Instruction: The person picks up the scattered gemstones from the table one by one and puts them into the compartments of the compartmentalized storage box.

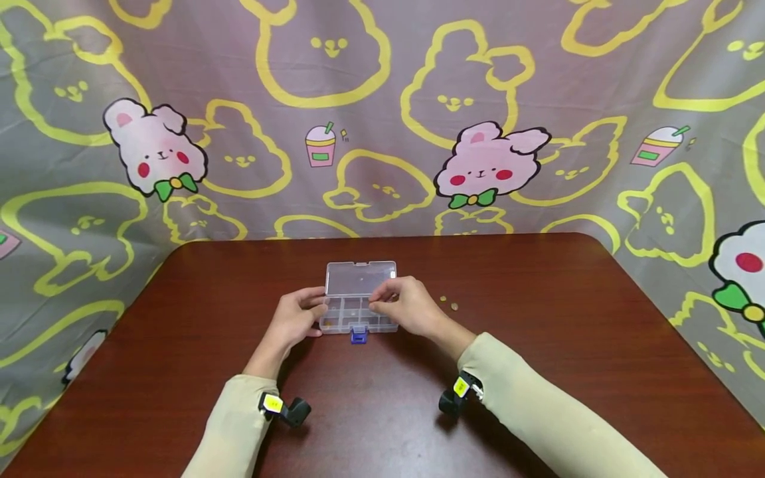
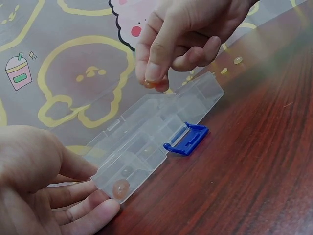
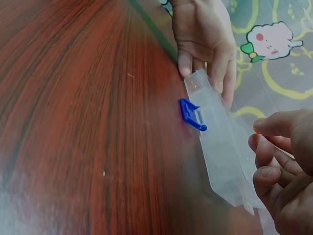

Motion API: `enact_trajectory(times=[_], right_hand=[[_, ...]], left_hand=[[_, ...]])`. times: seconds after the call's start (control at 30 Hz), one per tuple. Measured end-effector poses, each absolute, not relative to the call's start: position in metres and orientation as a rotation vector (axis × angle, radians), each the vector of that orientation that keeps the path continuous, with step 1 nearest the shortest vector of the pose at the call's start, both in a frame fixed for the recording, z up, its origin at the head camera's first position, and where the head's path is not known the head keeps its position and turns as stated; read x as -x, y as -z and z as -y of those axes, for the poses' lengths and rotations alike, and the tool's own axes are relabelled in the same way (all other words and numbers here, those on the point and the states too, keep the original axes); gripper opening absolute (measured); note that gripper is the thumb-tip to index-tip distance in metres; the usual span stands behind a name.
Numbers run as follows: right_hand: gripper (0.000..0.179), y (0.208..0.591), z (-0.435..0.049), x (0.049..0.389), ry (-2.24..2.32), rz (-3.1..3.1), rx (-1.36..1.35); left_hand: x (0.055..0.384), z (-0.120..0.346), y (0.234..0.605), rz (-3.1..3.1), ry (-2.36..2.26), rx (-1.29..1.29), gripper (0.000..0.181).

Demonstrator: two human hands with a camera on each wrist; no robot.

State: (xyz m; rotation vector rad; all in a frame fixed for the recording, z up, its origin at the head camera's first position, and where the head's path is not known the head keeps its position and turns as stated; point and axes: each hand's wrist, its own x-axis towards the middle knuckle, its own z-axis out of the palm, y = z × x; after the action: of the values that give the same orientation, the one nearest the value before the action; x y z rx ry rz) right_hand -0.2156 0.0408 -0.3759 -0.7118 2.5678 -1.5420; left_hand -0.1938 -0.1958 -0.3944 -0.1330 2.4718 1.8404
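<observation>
A clear plastic compartment box (image 1: 351, 325) sits on the table with its lid (image 1: 352, 279) raised at the back and a blue clasp (image 1: 358, 337) at the front. My left hand (image 1: 293, 317) grips the box's left end, thumb at the rim and fingers along the outside. Over the compartments, my right hand (image 1: 412, 309) pinches a small orange bead (image 2: 149, 84) between thumb and index finger. Inside the end compartment by my left hand lies a reddish-orange oval bead (image 2: 121, 189). Most of the pinched bead is hidden by the fingertips.
Two small yellowish pieces, a nearer one (image 1: 454, 307) and a farther one (image 1: 443, 299), lie on the brown table (image 1: 370, 411) to the right of the box. A patterned curtain (image 1: 370, 133) hangs behind the table and at both sides.
</observation>
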Motion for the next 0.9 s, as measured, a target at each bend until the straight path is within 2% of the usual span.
enact_trajectory(times=[0.9], right_hand=[[0.004,0.380,-0.008,0.213,1.405,-2.616,0.860]], left_hand=[[0.194,0.197,0.395,-2.452,-1.870,0.128,0.040]])
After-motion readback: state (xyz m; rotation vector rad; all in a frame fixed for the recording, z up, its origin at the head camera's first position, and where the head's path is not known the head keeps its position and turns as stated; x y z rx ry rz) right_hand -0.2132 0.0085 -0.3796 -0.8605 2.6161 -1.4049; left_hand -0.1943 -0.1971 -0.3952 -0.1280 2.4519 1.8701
